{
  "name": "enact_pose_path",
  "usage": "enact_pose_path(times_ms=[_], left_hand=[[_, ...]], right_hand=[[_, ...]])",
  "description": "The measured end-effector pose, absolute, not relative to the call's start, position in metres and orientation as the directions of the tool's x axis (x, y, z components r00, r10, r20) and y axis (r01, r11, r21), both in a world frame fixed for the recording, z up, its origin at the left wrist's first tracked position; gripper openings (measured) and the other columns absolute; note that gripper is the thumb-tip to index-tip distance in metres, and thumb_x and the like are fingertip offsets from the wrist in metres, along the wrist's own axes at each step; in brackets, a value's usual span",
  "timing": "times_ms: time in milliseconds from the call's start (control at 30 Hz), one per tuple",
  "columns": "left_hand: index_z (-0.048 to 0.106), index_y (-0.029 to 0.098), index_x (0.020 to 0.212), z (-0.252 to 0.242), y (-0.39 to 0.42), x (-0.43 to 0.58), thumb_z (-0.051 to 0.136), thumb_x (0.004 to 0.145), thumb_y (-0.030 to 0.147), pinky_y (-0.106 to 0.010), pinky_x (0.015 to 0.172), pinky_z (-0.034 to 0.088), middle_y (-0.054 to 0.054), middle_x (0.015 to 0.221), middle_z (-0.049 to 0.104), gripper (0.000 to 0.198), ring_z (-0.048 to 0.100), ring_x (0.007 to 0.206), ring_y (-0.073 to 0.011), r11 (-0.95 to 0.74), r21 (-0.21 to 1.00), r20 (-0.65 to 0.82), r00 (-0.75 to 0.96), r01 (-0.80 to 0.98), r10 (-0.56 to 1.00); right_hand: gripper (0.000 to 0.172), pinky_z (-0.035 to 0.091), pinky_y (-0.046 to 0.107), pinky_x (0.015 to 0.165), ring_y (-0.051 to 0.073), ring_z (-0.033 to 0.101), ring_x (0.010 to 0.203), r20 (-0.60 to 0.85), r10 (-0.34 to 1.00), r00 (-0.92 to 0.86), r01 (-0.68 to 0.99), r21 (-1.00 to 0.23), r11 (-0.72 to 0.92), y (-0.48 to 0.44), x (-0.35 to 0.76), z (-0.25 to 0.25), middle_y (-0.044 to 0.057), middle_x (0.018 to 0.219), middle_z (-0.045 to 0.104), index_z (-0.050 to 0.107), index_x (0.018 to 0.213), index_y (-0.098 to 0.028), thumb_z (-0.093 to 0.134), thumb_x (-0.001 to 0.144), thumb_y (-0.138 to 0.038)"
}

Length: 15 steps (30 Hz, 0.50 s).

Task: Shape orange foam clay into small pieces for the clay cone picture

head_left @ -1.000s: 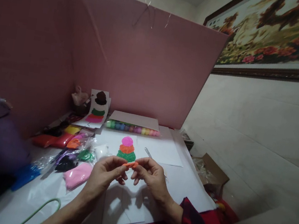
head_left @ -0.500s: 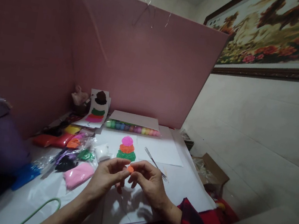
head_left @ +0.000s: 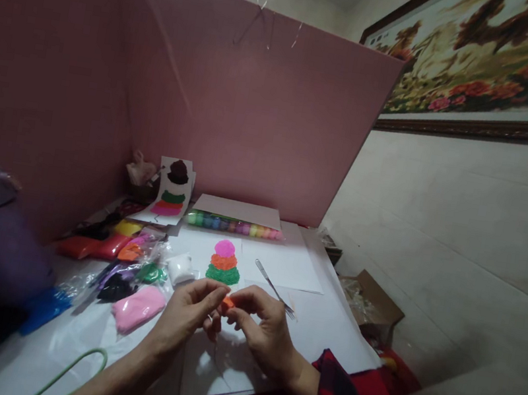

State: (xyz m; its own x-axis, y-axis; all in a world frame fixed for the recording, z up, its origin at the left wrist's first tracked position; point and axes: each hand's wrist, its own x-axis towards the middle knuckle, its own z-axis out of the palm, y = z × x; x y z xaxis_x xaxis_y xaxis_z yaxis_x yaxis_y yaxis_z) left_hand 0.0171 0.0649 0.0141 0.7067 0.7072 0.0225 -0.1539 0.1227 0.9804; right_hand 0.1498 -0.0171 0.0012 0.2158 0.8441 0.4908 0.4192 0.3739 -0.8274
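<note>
Between the fingertips of my left hand (head_left: 194,306) and my right hand (head_left: 263,327) is a small lump of orange modelling clay (head_left: 228,303). Thumb and fingers of both hands pinch it, so part of it is covered. Just beyond my fingers lies a sheet bearing a stack of textured shapes: a pink round (head_left: 224,248), an orange layer (head_left: 223,262) and a green layer (head_left: 222,274). Metal tweezers (head_left: 274,287) rest on the paper past my right hand. Below my hands is a white sheet (head_left: 215,377).
Bags of coloured clay, among them a pink one (head_left: 139,308) and a white one (head_left: 180,269), crowd the left side. A row of coloured clay (head_left: 234,226) lies at the back near a finished picture (head_left: 174,196). A cardboard box (head_left: 372,305) stands to the right.
The orange clay has gone from a flat round facing me to a turned, folded-looking lump. My fingers have closed in on it, while both hands stay in nearly the same place.
</note>
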Motion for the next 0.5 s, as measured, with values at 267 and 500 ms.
enact_pose_path(times_ms=[267, 500], left_hand=[[0.06, 0.013, 0.079, 0.0058, 0.0692, 0.0176, 0.069, 0.071, 0.032, -0.025, 0.044, 0.046, 0.002, 0.05, 0.057, 0.022, 0.052, 0.042, -0.0115, 0.123, 0.972, 0.068, 0.743, -0.199, 0.666], [0.062, 0.012, 0.074, 0.0093, 0.0678, 0.0164, 0.066, 0.074, 0.031, -0.023, 0.045, 0.043, 0.002, 0.049, 0.055, 0.019, 0.052, 0.043, -0.0108, 0.113, 0.977, 0.067, 0.76, -0.182, 0.646]], right_hand=[[0.013, 0.048, 0.029, 0.064, 0.016, 0.058, 0.068, 0.583, 0.802, 0.133, 0.584, -0.7, 0.411, -0.0202, 0.1491, 0.0025, 0.005, 0.081, 0.062, 0.061, 0.094, -0.019, 0.056, 0.083, -0.016], [0.003, 0.047, 0.03, 0.065, 0.016, 0.058, 0.066, 0.557, 0.812, 0.176, 0.518, -0.754, 0.405, -0.0214, 0.1487, 0.0023, 0.003, 0.074, 0.061, 0.061, 0.083, -0.017, 0.059, 0.081, -0.016]])
